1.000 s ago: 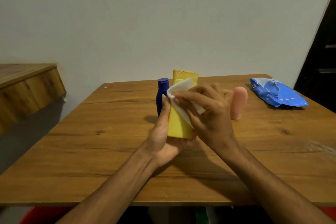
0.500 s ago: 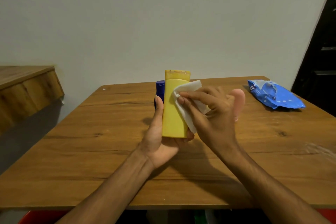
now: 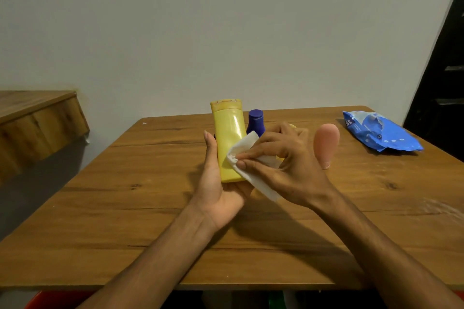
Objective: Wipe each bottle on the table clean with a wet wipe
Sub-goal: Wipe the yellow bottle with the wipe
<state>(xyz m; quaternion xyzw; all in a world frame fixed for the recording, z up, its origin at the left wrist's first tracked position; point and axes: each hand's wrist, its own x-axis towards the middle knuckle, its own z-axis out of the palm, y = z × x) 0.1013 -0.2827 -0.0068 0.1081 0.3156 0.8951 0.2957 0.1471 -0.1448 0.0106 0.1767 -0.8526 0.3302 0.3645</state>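
Left grip (image 3: 221, 193) is wrapping yellow bottle (image 3: 229, 138), right grip (image 3: 291, 168) pinching wet wipe (image 3: 247, 149) against it; blue bottle (image 3: 256, 121), pink bottle (image 3: 326, 143) seemingly waiting.

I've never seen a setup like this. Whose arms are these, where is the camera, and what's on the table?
No machine here: these are a person's bare arms, filmed by a camera worn on their head, looking forward and down. The left hand holds a yellow bottle roughly upright. The right hand pinches a white wet wipe in its fingers, against the bottle's front. On the wooden table behind stands a dark blue bottle, to the right a pink bottle, and at the far right lies a blue pack of wipes.
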